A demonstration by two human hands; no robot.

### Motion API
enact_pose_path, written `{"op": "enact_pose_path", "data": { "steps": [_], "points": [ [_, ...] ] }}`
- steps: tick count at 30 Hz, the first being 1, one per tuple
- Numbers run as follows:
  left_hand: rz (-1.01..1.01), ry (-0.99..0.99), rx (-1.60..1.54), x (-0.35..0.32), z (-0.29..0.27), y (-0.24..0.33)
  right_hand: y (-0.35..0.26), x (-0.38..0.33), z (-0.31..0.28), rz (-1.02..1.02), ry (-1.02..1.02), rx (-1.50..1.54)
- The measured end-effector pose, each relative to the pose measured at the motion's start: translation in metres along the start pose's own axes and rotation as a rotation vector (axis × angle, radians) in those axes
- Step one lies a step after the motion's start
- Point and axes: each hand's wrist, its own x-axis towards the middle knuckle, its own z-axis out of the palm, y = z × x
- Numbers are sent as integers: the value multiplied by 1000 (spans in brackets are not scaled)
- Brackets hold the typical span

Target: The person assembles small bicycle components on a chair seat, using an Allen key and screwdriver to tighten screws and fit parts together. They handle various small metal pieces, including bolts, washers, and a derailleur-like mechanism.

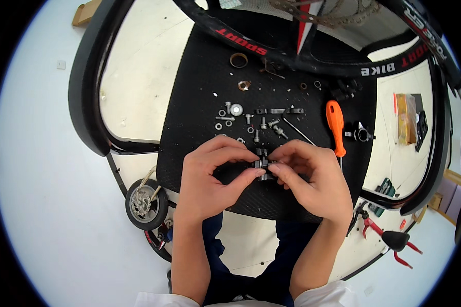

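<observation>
A black textured seat [189, 115] carries the things. On it lies an orange-handled screwdriver [335, 125]. Just to the right of this screwdriver is a black part with a ring [361, 134]. To the left of it lie a hex key [298, 131], a flat dark bar [278, 111] and, farther left, small bolts [256, 136] and a round washer [236, 110]. Beyond its handle is a dark cluster [346, 89], perhaps of several parts.
</observation>
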Motion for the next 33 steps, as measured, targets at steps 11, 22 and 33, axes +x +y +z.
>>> {"op": "enact_pose_path", "data": {
  "steps": [11,22,33],
  "points": [
    [7,-1,-24,4,-2,-3,8,7,-1,-158,130,71],
    [3,-18,-20,5,-4,-3,6,3,2,-143,140,37],
    [-1,-34,-42,6,-1,-4,12,5,2,-213,130,105]
  ]
}}
